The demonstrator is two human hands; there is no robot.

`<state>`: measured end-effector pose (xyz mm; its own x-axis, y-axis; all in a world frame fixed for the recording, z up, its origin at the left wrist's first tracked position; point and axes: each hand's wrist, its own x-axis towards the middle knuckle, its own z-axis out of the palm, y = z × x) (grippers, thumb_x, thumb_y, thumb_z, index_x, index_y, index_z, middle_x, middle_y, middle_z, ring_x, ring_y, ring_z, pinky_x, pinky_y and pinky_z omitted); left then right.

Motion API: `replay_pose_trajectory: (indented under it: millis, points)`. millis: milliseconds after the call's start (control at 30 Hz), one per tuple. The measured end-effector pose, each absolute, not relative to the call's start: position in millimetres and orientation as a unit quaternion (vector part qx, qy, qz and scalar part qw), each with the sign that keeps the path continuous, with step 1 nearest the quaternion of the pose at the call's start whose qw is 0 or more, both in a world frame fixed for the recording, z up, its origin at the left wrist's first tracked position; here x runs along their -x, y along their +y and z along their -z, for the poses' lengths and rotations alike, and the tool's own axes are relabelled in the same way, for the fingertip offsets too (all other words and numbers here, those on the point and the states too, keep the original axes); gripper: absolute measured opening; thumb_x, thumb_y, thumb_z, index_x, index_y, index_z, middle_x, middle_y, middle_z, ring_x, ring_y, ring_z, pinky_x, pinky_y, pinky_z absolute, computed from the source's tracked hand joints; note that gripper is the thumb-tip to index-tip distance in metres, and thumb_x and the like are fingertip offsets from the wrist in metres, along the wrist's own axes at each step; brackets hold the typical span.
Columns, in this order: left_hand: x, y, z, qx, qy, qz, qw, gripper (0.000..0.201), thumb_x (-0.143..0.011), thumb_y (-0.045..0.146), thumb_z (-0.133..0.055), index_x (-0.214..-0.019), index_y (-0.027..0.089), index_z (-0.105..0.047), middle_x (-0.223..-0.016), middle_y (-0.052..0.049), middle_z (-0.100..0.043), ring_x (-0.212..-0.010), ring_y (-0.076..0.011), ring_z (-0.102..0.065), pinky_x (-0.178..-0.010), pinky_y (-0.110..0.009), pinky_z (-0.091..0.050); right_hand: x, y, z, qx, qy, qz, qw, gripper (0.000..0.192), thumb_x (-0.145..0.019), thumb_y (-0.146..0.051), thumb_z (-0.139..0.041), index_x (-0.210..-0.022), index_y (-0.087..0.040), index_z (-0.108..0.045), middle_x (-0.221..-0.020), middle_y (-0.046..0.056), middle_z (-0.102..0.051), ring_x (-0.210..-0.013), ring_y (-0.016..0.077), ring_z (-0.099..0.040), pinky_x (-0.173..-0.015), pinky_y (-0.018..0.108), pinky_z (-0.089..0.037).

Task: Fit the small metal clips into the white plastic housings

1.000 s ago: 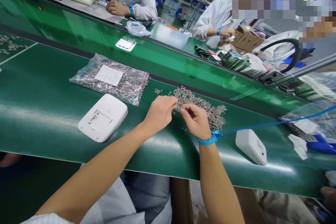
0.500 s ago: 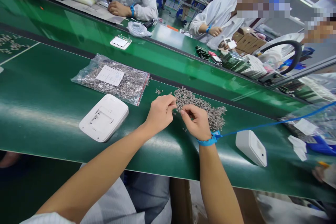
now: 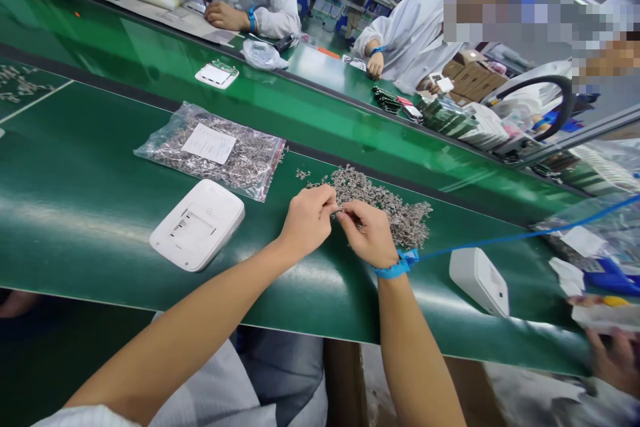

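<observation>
My left hand (image 3: 311, 219) is closed in a pinch just in front of a pile of small silvery metal parts (image 3: 373, 197). Facing it, my right hand (image 3: 369, 230) pinches as well, a blue band (image 3: 396, 267) around its wrist. A tiny metal part (image 3: 339, 209) shows between the fingertips of both hands, mostly covered by them. To the left lies a clear zip bag (image 3: 250, 160) full of similar metal parts, with a white label on it. A white plastic housing (image 3: 197, 223) rests nearer to me, its recessed side facing up.
Another white housing (image 3: 479, 280) stands at the right. A blue cord (image 3: 500, 237) runs from my wristband to the right edge. Across a raised green strip (image 3: 165, 67), co-workers sit at their places. At the lower right, another person's hands (image 3: 613, 353) hold a white piece.
My hands have come together at the fingertips, around a tiny part. The white unit on the far strip has shifted left. A co-worker's hand opposite has lowered; the person at right brought in a white piece.
</observation>
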<state>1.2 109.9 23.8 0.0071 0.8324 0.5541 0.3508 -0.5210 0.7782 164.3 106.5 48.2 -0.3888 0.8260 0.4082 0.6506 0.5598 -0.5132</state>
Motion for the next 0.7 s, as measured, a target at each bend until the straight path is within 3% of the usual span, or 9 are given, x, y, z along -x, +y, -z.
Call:
replay_pose_trajectory:
  millis: [333, 567, 700]
  points:
    - [-1.1, 110.6, -26.4, -0.64, 0.447, -0.566, 0.267, 0.018, -0.082, 0.005, -0.056, -0.077, 0.021, -0.05, -0.073, 0.005, -0.059, -0.069, -0.012, -0.053, -0.063, -0.025, -0.038, -166.1, 108.1, -47.7, 0.472, -0.798, -0.192, 0.324, 0.014, -0.082, -0.022, -0.057, -0.069, -0.019, -0.057, -0.059, -0.003, -0.053, -0.054, 0.0101, -0.046, -0.053, 0.024, -0.036]
    - [-0.5, 113.8, -25.6, -0.642, 0.444, -0.565, 0.268, 0.018, -0.082, 0.004, -0.055, -0.078, 0.021, -0.05, -0.072, 0.005, -0.057, -0.068, -0.0118, -0.052, -0.067, -0.027, -0.039, -168.5, 108.2, -43.4, 0.507, -0.732, -0.228, 0.393, 0.014, -0.088, -0.028, -0.059, -0.078, -0.018, -0.062, -0.065, -0.001, -0.058, -0.055, 0.0111, -0.048, -0.052, 0.025, -0.038]
    - [-0.3, 113.8, -25.2, -0.648, 0.441, -0.55, 0.288, 0.018, -0.082, 0.005, -0.058, -0.079, 0.021, -0.05, -0.073, 0.004, -0.058, -0.068, -0.0123, -0.053, -0.065, -0.027, -0.038, -170.2, 109.6, -41.6, 0.505, -0.711, -0.245, 0.424, 0.016, -0.09, -0.035, -0.063, -0.087, -0.019, -0.066, -0.072, 0.001, -0.063, -0.061, 0.0134, -0.055, -0.057, 0.027, -0.045]
